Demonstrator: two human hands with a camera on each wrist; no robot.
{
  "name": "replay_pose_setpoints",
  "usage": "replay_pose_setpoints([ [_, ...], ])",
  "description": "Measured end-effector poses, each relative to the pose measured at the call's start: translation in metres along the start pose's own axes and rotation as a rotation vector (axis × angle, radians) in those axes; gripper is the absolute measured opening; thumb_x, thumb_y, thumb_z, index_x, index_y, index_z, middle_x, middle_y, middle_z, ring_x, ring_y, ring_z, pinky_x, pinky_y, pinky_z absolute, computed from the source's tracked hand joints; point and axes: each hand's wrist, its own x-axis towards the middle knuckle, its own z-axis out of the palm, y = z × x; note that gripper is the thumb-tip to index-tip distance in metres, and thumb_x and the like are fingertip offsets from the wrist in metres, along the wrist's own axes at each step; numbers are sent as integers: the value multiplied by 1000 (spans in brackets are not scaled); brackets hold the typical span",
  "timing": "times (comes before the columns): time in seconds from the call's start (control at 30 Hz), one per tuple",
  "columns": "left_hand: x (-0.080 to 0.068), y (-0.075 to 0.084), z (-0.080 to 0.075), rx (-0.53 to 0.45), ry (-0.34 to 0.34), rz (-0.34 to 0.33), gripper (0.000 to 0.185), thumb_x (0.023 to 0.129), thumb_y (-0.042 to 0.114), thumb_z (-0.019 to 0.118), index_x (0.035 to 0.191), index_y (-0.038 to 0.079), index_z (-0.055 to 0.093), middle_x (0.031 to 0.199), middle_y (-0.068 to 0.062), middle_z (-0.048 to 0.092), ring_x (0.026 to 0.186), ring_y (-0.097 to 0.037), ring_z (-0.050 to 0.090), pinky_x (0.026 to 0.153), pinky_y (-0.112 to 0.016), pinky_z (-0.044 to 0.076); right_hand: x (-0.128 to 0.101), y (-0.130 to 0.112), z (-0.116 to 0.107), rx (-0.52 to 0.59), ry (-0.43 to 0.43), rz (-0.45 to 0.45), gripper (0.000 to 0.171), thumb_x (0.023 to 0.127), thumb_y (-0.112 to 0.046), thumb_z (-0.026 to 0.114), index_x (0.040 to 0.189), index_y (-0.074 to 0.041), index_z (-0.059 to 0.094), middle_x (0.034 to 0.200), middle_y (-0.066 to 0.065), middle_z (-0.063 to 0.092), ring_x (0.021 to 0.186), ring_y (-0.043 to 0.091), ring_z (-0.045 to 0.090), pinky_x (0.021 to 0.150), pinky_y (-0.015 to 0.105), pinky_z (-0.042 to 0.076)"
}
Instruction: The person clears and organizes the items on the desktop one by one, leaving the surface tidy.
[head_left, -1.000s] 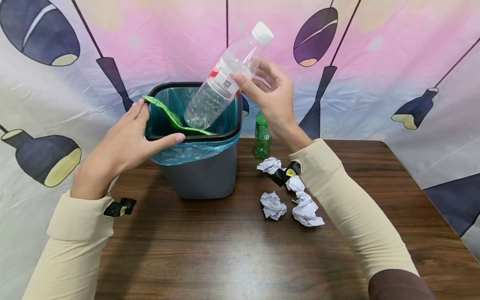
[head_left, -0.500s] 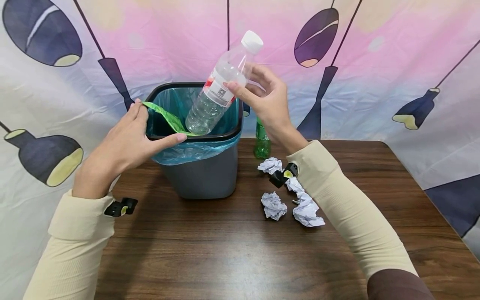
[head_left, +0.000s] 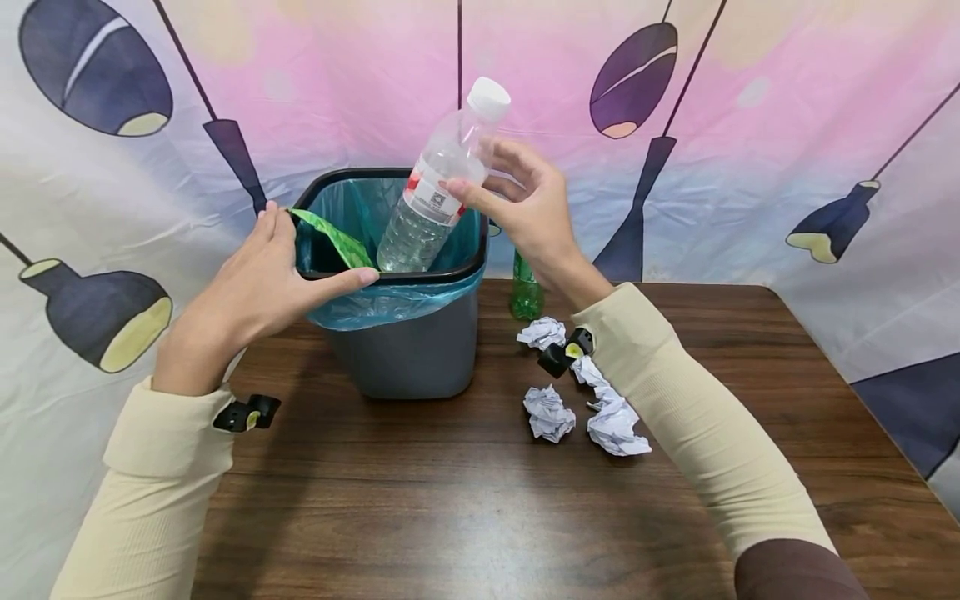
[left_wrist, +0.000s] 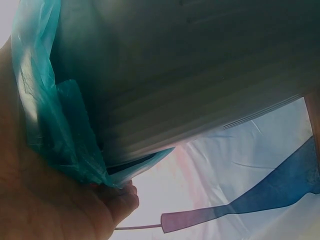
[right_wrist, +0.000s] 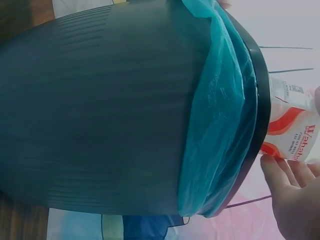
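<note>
A clear plastic bottle (head_left: pixel 431 200) with a white cap and a red-and-white label leans into the bin, its base below the rim. My right hand (head_left: pixel 528 200) pinches it at the label between thumb and fingers; the right wrist view shows the label (right_wrist: pixel 292 125) just past the rim. The grey trash bin (head_left: pixel 412 358) has a blue liner (head_left: pixel 375 308) folded over its black rim. My left hand (head_left: pixel 243 283) rests on the bin's left side, its thumb stretched along the front rim. A green wrapper (head_left: pixel 341 240) sits in the opening beside the bottle's base.
A green bottle (head_left: pixel 527 292) stands right of the bin, partly behind my right hand. Several crumpled paper balls (head_left: pixel 549 414) lie on the brown wooden table (head_left: pixel 450 500). A patterned cloth (head_left: pixel 337 83) hangs behind the table.
My right hand has moved down and left with the plastic bottle, which now sits lower in the bin and more upright. My left hand stays on the rim.
</note>
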Motion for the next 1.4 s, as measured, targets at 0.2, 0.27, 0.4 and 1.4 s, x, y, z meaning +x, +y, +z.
replay_pose_setpoints([
  [0.2,0,0,1,-12,-1,-13,131,84,81,55,155,-2,-18,162,-19,-26,151,-37,-18,118,-66,6,-1,2,3,-38,-28,-1,50,85,0,78,133,-1,63,128,11,65,107,28,68,92,40,56],
  [0.27,0,0,1,-12,-4,-17,131,84,81,54,155,-2,-19,162,-19,-27,151,-37,-20,117,-66,5,-2,3,3,-54,-33,-1,51,85,0,77,134,-1,62,128,11,65,107,28,69,91,40,57],
  [0.4,1,0,1,-11,-4,-17,131,84,81,54,155,-1,-19,161,-18,-28,151,-36,-20,118,-66,5,-2,4,3,-80,-41,-5,54,86,0,77,137,-1,60,130,11,64,108,27,68,89,40,58],
  [1.4,2,-1,0,5,-37,-11,129,86,81,51,155,-3,-18,161,-21,-26,150,-39,-21,116,-69,3,1,-1,5,-297,-182,99,62,83,-14,85,140,-6,61,130,7,66,112,16,68,92,35,56],
])
